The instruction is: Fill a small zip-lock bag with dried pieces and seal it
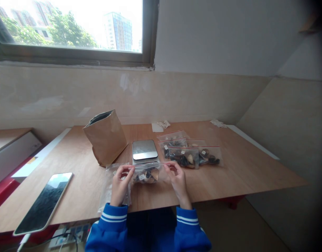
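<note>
Pinching clear bag (149, 175) by top edge w/ L grip (120, 183) & R grip (179, 180); prob. light, floppy, slick; best held nr top corners.

Through the head camera I have both forearms reaching forward, in bright blue fabric sleeves (109, 229) with white-striped cuffs (187, 216). My bare left hand (121, 183) tilts inward, thumb and index finger meeting in a light pinch. My bare right hand (178, 180) mirrors it, its thumb and index finger pinched too. The hands are apart, fingertips pointing toward each other.
</note>
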`<state>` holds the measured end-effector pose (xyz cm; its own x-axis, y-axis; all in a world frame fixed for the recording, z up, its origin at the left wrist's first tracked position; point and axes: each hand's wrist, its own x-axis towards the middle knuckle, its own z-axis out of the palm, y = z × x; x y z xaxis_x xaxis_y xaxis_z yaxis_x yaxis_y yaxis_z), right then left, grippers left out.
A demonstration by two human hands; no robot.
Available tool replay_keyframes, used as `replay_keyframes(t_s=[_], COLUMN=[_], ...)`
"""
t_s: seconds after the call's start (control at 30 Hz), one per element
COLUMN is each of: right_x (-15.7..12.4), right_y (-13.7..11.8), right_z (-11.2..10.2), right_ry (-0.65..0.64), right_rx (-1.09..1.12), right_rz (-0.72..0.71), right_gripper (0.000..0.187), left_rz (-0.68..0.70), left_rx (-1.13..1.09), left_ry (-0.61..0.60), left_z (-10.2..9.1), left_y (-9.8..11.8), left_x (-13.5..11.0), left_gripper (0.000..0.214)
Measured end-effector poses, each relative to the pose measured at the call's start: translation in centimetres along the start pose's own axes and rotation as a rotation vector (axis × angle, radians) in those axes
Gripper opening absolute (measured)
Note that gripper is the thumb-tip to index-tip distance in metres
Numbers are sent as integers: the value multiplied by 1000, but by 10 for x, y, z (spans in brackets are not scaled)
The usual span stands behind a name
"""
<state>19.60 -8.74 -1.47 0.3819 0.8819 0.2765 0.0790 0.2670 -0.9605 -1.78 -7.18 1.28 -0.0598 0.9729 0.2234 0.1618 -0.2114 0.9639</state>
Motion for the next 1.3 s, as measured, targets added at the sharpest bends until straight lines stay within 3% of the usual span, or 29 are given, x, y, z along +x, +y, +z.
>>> replay_keyframes(t_s=[0.23,0.6,0.8,1.3], right_x=[1,-1,-1,-2], right_y=[2,4,8,3], right_z=[1,10,13,7], right_ry=[18,-37,-90,-52], right_rx=[2,218,202,86], right_rz=[-29,93,166,6], right_gripper=[23,30,33,19], left_rz=[31,-40,-62,-20], left_rx=[50,-107,-93,-47], left_ry=[49,-71,-117,-35], left_z=[-1,8,10,9], left_y=[0,1,2,2], left_x=[-1,-3,-5,-5], left_gripper=[25,27,24,20])
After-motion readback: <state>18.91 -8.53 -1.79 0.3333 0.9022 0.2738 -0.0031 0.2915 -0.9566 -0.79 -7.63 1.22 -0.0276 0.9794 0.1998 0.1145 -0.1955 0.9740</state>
